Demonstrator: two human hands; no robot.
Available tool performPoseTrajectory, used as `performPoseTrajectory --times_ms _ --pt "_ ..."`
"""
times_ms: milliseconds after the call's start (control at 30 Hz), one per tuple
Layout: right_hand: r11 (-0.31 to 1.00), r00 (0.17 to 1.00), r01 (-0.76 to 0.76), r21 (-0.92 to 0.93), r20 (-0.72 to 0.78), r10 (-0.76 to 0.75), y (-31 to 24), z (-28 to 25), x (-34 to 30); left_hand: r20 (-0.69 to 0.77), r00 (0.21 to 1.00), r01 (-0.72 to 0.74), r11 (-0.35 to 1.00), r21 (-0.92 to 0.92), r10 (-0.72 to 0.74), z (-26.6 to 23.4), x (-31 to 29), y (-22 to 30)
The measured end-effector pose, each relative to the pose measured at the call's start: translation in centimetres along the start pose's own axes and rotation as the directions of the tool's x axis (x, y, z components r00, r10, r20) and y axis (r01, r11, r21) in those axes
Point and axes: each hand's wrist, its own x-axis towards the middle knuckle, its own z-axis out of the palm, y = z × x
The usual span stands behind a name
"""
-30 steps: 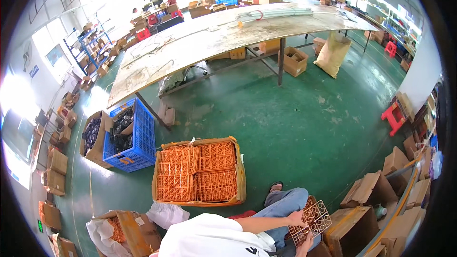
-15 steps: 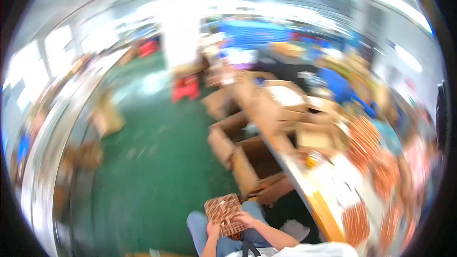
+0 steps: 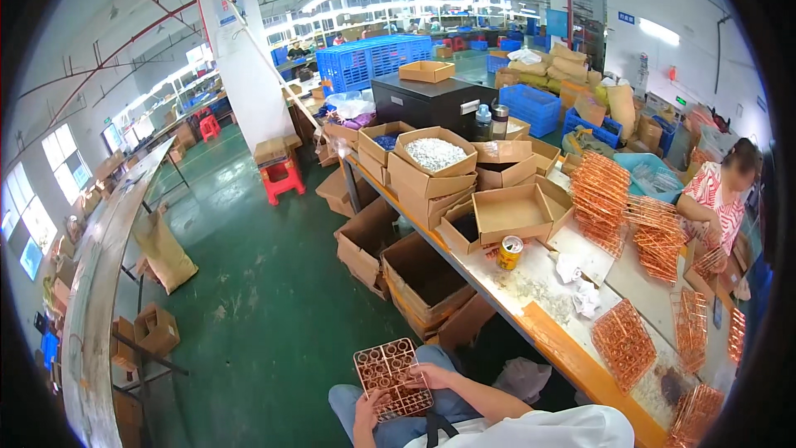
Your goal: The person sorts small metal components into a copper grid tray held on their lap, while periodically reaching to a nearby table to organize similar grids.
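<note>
A copper-coloured wire rack (image 3: 386,373) with rows of small rings lies tilted over my lap, held between both hands. My left hand (image 3: 370,408) grips its lower left edge, fingers bent round the wires. At the right edge, my right hand (image 3: 433,377) pinches the frame, with its fingertips over the grid. To my right, on the worktable (image 3: 539,303), lies a similar copper rack (image 3: 623,344), and a tall stack of copper racks (image 3: 599,195) stands farther back.
Beside the table's far part are cardboard boxes (image 3: 514,214), one holding white pieces (image 3: 434,154). A yellow can (image 3: 510,253) and crumpled paper (image 3: 585,299) sit nearby. Open cartons (image 3: 427,282) stand on the green floor. A co-worker (image 3: 720,199) handles racks across the table.
The view has swung and sharpened from a blur, so the table and boxes sit differently in it. Both hands still hold the wire rack over my lap.
</note>
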Motion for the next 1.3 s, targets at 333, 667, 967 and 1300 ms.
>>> performPoseTrajectory --times_ms 333,667,967,1300 --pt "0.984 0.981 0.18 -0.005 -0.065 -0.18 2.6 -0.9 2.3 0.197 0.975 0.061 0.977 0.204 -0.102 4.2 -1.3 4.6" --pt "0.943 0.944 -0.318 -0.099 -0.129 0.305 -0.7 -0.5 1.3 -0.06 0.986 0.165 0.918 0.361 -0.154 3.2 1.1 1.9" --pt "0.477 0.907 -0.249 -0.843 -0.376 -0.19 1.2 -0.7 4.1 -0.187 0.963 0.257 0.88 0.399 -0.196 2.8 2.8 1.5" --pt "0.963 0.97 -0.111 -0.244 -0.238 0.052 1.2 -1.4 2.2 -0.222 0.943 0.32 0.851 0.417 -0.246 2.0 3.6 -0.1"
